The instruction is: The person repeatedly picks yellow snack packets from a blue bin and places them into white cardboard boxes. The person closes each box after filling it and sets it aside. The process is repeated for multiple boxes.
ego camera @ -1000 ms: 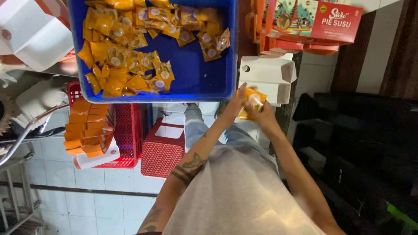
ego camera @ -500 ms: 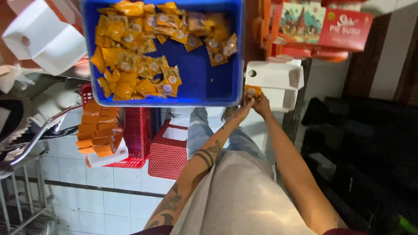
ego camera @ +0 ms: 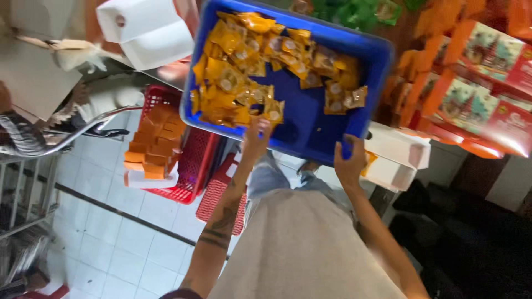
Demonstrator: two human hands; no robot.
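Bright even daylight, heavy motion blur, smeared edges

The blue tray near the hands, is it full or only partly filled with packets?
Partly filled. The yellow snack packets crowd one side of the blue tray, while bare blue floor shows on the side by the right hand.

We seem to be in a small snack-packing workshop: a blue plastic tray (ego camera: 310,130) heaped with yellow foil sachets (ego camera: 233,88), stacked red printed cartons (ego camera: 482,72), white cardboard boxes (ego camera: 396,147), red plastic baskets (ego camera: 191,160) on white floor tiles (ego camera: 111,238).
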